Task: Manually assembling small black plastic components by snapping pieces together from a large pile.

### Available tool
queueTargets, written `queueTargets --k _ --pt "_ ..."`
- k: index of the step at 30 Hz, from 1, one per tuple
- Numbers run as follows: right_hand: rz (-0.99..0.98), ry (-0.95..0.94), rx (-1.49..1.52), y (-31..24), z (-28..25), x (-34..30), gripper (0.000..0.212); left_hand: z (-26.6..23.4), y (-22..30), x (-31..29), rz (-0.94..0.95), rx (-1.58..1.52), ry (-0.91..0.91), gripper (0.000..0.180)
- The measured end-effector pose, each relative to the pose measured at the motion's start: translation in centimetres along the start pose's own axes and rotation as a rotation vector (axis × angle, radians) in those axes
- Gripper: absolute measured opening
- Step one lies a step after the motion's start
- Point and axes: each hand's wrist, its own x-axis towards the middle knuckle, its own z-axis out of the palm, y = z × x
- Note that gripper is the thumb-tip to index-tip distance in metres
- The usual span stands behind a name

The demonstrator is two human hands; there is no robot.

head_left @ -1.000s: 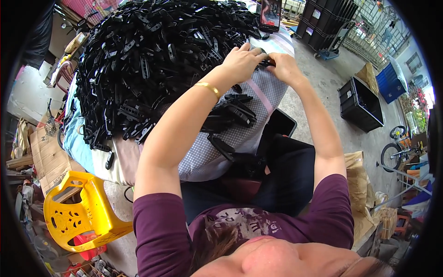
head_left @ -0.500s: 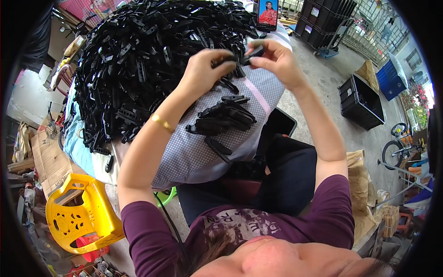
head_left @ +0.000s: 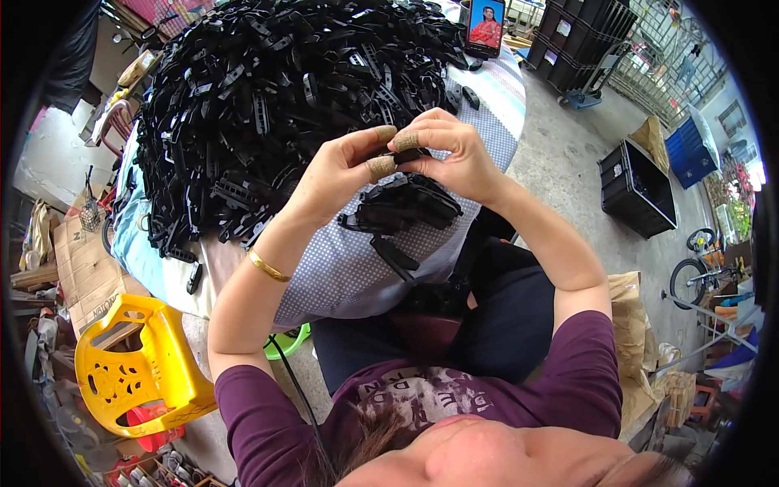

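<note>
Right hand [head_left: 461, 162]'s got a black plastic part [head_left: 412, 155] pinched in its fingertips, held over the cloth [head_left: 324, 284]. Left hand [head_left: 329, 174] is right up close, can't tell if it's gripping too. Huge black pile [head_left: 235, 105] beyond, smaller heap [head_left: 406, 204] nearer.

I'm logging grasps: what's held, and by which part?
A small black plastic-looking piece, pinched in the right grip, close against the left grip; which part is hidden.
</note>
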Motion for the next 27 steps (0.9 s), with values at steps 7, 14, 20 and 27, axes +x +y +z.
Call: queueTargets --k 7,14,20,27 --pt "0.201 -0.101 0.114 -1.3 -1.0 0.1 0.054 1.3 0.6 -0.5 0.254 0.360 0.110 0.052" --pt "0.202 -0.181 0.001 -2.4 -1.8 0.3 0.039 1.2 0.7 -0.9 0.403 0.685 0.138 0.051" --pt "0.247 -0.258 0.082 -0.9 -2.7 0.4 0.034 1.5 1.1 -1.3 0.346 0.663 0.125 0.051" --pt "0.429 0.145 -0.556 10.9 -7.6 -0.4 0.033 2.2 2.0 -2.1 0.311 0.877 -0.212 0.051"
